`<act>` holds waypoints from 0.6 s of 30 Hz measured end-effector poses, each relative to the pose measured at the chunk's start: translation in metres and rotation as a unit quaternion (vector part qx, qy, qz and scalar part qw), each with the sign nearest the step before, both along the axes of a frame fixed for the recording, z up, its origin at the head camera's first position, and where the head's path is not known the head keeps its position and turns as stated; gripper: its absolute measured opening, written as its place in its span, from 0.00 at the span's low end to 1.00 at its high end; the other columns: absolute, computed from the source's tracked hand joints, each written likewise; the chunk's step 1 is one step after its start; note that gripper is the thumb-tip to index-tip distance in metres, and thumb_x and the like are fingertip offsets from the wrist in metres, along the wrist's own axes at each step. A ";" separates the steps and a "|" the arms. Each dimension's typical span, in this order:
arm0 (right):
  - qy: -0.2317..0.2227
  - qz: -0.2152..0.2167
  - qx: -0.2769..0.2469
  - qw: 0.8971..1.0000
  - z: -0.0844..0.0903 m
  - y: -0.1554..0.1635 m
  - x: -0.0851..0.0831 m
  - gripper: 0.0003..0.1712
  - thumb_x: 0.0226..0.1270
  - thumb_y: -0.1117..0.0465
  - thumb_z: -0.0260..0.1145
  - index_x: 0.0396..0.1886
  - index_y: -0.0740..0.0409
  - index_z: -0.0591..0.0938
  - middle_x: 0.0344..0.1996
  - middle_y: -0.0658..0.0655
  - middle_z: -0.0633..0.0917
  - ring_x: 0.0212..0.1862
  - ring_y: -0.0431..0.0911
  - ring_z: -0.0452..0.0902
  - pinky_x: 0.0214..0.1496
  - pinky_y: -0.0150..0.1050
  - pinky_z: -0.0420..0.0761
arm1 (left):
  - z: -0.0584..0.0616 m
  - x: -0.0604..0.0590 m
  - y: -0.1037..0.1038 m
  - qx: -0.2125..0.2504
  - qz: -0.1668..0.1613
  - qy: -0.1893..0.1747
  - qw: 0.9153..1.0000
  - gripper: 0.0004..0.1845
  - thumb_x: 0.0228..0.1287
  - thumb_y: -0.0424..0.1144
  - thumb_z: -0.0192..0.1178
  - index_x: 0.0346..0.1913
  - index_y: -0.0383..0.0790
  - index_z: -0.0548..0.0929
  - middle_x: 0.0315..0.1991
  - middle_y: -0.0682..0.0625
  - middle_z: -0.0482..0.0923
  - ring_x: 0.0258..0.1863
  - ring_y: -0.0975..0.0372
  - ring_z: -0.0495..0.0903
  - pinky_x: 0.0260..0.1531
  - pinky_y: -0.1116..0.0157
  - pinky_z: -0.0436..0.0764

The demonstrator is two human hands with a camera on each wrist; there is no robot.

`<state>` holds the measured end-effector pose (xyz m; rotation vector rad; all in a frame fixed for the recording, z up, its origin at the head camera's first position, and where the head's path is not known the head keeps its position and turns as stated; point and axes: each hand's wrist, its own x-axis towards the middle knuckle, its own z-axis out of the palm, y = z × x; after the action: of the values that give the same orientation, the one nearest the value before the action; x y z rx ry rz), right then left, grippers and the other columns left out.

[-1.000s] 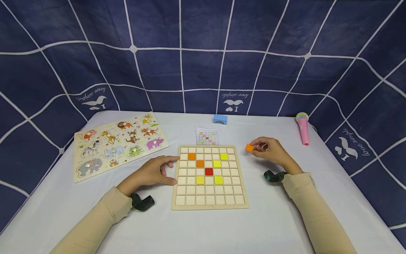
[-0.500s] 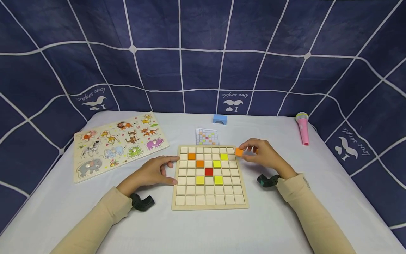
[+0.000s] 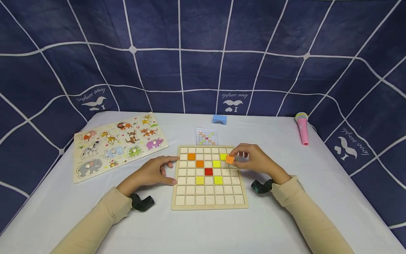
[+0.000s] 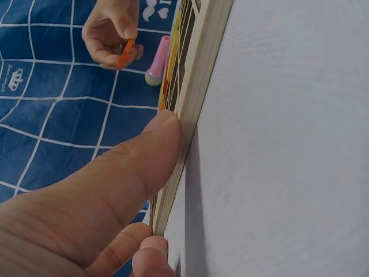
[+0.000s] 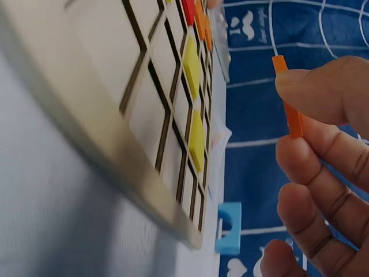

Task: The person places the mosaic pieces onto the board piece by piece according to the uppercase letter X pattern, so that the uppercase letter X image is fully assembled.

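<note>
**Orange tile held over the board's far right corner**

The orange tile (image 3: 229,159) was pinched between the thumb and fingertips of the right hand (image 3: 253,161), the grip clamped on its thin edges. In the right wrist view the tile (image 5: 288,95) stood nearly on edge, its flat face not yet parallel to the board. It hung just above the far right part of the wooden grid board (image 3: 209,204), beside the yellow tile (image 3: 223,156) in the second row, and it did not appear to be seated in any cell. The tile lay at the fingertips on the side of the hand towards the board's middle, so the open cells sat directly below and to the left of the grip; the right hand was plainly the nearer one to that corner.

The left hand (image 3: 152,173) rested on the table (image 3: 203,229) against the board's left edge, thumb (image 4: 147,156) pressed flat to the wooden rim, fingers relaxed and holding nothing. The board already carried two orange tiles, three yellow ones and a red tile (image 3: 208,171) at its centre.

Beyond the board lay a small pattern card (image 3: 207,136), then a blue block (image 3: 220,119) near the far edge. A pink toy microphone (image 3: 302,127) lay well off to the right, and an animal peg puzzle (image 3: 117,144) to the left.
</note>
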<state>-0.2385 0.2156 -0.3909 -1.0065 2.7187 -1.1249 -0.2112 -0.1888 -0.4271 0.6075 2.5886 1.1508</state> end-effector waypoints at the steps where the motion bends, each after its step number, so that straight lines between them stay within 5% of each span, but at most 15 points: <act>1: -0.001 0.004 0.003 1.000 0.000 -0.002 0.001 0.13 0.60 0.70 0.82 0.45 0.60 0.91 0.40 0.49 0.89 0.39 0.55 0.78 0.42 0.44 0.78 | 0.000 0.000 0.000 0.000 0.000 0.000 1.000 0.45 0.51 0.41 0.86 0.73 0.34 0.79 0.47 0.48 0.77 0.32 0.59 0.74 0.32 0.66 0.73; 18: -0.020 0.048 0.034 0.998 0.001 -0.040 0.017 0.12 0.62 0.67 0.81 0.45 0.57 0.92 0.40 0.47 0.89 0.36 0.45 0.78 0.40 0.37 0.80 | 0.001 0.003 0.000 0.004 -0.006 0.010 1.000 0.45 0.53 0.42 0.86 0.74 0.33 0.79 0.47 0.49 0.77 0.31 0.61 0.75 0.34 0.66 0.75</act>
<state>-0.2219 0.1759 -0.3898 -1.0805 2.6272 -1.0192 -0.2086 -0.1890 -0.4259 0.6397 2.5947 1.1564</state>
